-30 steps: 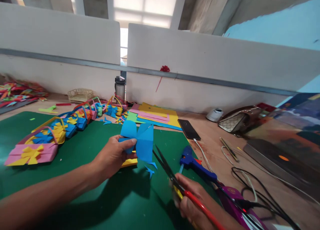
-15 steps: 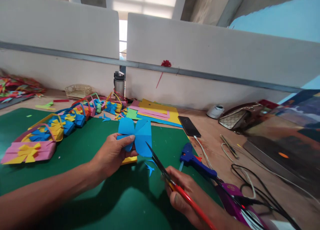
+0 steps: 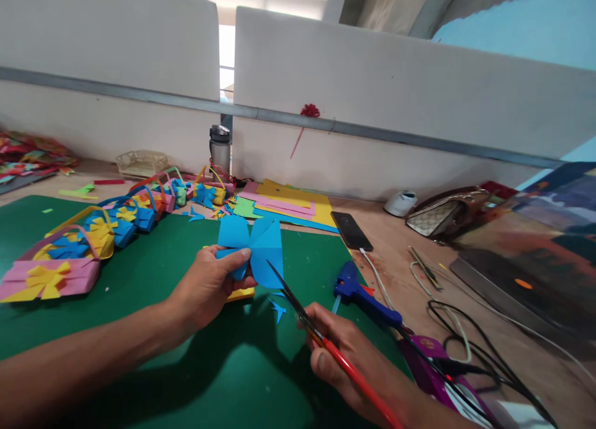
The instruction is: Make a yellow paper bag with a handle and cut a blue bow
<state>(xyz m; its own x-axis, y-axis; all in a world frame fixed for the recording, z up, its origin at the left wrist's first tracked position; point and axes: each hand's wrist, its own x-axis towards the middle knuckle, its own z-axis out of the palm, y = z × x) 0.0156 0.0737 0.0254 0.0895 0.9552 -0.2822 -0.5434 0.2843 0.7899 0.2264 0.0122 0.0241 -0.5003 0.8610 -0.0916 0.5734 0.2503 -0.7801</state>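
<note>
Between the thumb and fingers of my left hand (image 3: 207, 283) is a blue piece of paper (image 3: 267, 264), creased and cut into rounded lobes at its top and left. My right hand (image 3: 335, 348) is closed round red-handled scissors (image 3: 347, 364). Their dark blades point up and left, with the tips at the paper's lower right part; whether they touch it I cannot tell. Below the paper lie blue paper scraps (image 3: 278, 310) and a yellow folded paper piece (image 3: 241, 294), partly covered by my left hand.
Small paper baskets (image 3: 51, 280) line the left of the green mat (image 3: 153, 367). Coloured sheets (image 3: 321, 205) and a bottle (image 3: 220, 153) stand at the back. To the right are a phone (image 3: 351, 230), a blue glue gun (image 3: 367, 298), a purple power strip (image 3: 426, 367) and loose cables (image 3: 488, 348).
The scissors and my right hand have shifted slightly left, bringing the blade tips further over the blue paper. My left hand holds the paper much as before; the whole view has tilted slightly down.
</note>
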